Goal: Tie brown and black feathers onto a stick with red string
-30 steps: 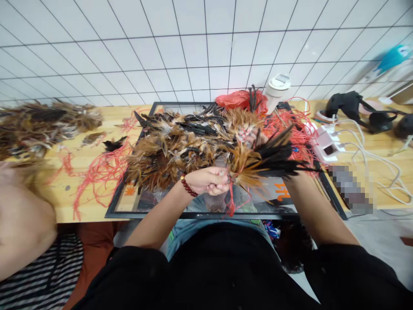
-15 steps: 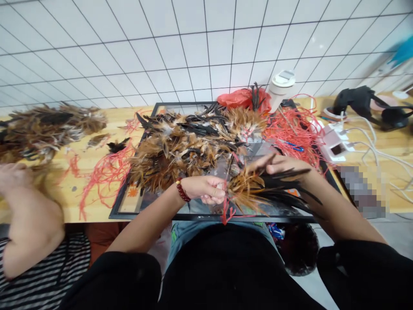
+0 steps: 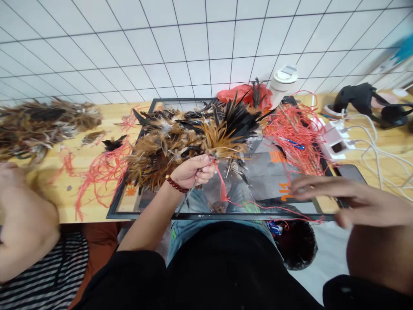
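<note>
My left hand [image 3: 193, 170] is closed on the base of a feather bundle [image 3: 226, 129], brown and black, held upright over the glass-topped frame [image 3: 274, 172]. A red string [image 3: 222, 185] hangs from the bundle's base and trails right towards my right hand [image 3: 335, 196]. That hand is low at the right, fingers stretched and blurred; the string's far end [image 3: 309, 215] lies just below it, and I cannot tell whether it is held. A pile of loose feathers [image 3: 164, 144] lies on the frame behind my left hand.
A tangle of red strings [image 3: 293, 129] lies at the frame's right, more red strings [image 3: 100, 172] on the wooden table at left. A white cup [image 3: 283, 84], red bag [image 3: 241, 97], power strip [image 3: 334, 140] with cables and phone [image 3: 351, 174] stand right. Another person's arm [image 3: 22, 215] is left.
My left hand lifted the bundle and turned it from pointing right to upright. My right hand left the feathers and swept down to the right, drawing the red string out.
</note>
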### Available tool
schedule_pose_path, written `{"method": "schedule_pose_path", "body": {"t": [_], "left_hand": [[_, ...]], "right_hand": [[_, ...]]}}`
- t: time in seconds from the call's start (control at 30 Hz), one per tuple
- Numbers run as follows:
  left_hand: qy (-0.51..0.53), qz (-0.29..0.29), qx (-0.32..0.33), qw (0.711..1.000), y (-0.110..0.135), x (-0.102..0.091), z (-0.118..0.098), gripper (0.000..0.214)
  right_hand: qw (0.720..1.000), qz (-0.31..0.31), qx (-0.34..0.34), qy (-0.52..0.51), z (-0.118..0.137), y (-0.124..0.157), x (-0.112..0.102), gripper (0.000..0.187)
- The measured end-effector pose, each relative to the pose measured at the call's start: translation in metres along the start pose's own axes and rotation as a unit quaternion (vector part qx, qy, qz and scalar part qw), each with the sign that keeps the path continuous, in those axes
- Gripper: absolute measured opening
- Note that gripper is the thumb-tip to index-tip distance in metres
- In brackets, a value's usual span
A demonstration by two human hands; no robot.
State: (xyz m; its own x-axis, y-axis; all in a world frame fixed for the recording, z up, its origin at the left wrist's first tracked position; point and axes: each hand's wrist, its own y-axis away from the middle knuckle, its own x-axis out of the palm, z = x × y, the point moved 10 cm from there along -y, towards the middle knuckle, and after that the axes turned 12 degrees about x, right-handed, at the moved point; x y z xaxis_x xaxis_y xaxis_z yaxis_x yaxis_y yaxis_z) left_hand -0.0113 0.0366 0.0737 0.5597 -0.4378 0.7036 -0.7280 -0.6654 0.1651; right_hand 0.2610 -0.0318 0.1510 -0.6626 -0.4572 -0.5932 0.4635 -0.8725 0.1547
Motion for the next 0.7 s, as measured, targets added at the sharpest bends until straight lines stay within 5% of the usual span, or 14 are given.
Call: {"method": "schedule_pose_path", "body": {"t": [0.03,0.13,0.27,0.37,0.47,0.6,0.7], "left_hand": [[0.011,0.004,0.005,1.0,-0.006,0.008,0.001,0.029],[0.04,0.005,0.02,0.999,-0.025,0.027,0.006,0.018],[0.07,-0.013,0.009,0.997,-0.039,0.033,0.014,0.024],[0.102,-0.032,-0.002,0.994,-0.04,0.026,0.017,0.037],[0.134,-0.048,-0.028,0.989,-0.039,0.021,0.028,0.054],[0.185,-0.079,-0.008,0.979,-0.046,0.014,0.045,0.056],[0.194,-0.116,0.035,0.973,-0.057,0.001,0.055,0.044]], "right_hand": [[0.998,0.053,0.008,-0.034,0.011,-0.014,0.028,0.045],[0.967,-0.043,0.06,-0.245,0.022,-0.064,0.069,0.048],[0.851,0.065,0.095,-0.512,0.022,-0.101,0.151,0.049],[0.753,0.065,0.14,-0.639,0.003,-0.1,0.163,0.029],[0.702,-0.026,0.153,-0.695,-0.026,-0.09,0.143,0.032],[0.717,-0.083,0.175,-0.669,-0.053,-0.084,0.139,0.034],[0.818,-0.104,0.197,-0.53,-0.057,-0.076,0.135,0.039]]}}
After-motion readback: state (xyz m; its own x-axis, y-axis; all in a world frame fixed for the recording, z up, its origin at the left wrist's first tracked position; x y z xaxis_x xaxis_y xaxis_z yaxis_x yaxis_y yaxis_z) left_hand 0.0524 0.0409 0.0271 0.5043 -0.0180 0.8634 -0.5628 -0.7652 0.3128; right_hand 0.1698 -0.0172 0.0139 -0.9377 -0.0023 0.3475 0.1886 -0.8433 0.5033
